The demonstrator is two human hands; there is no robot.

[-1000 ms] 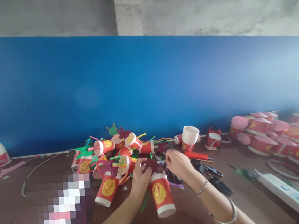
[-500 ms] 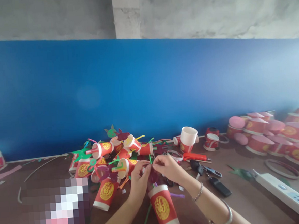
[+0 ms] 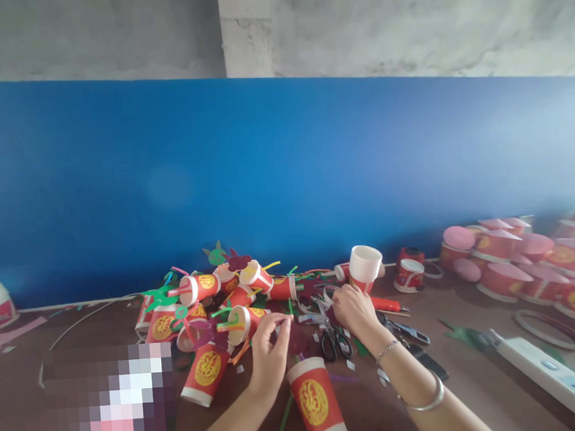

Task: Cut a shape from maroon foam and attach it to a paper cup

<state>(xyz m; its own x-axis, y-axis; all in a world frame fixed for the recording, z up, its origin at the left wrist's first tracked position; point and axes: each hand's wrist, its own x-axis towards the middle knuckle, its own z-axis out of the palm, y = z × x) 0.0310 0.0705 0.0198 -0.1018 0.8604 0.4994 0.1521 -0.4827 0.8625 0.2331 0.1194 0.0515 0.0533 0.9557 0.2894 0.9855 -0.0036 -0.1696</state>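
My left hand [image 3: 270, 356] is closed, thumb and index finger pinched at a thin green straw [image 3: 290, 306] above a dark purple paper cut-out [image 3: 299, 341]. Just below, a red paper cup [image 3: 314, 401] with a gold emblem lies tilted, its white base toward me; a purple straw shows at its far end. My right hand [image 3: 356, 310] reaches farther out, fingers curled down beside a whitish ring [image 3: 329, 295], in front of an upright white-and-red cup [image 3: 364, 266]. What its fingertips hold is hidden. Black-handled scissors [image 3: 336, 345] lie between my hands.
Red cups with straws and paper cut-outs are heaped at left [image 3: 210, 372]. Pink-topped red cup pieces [image 3: 503, 279] crowd the right. A red-handled cutter [image 3: 389, 305], a black key fob [image 3: 428, 361] and a white power strip [image 3: 549, 368] lie on the brown table. A blue panel [image 3: 285, 176] stands behind.
My right hand has left the straw and moved right and farther out, to the whitish ring. The scissors now show. My left hand stays at the straw.
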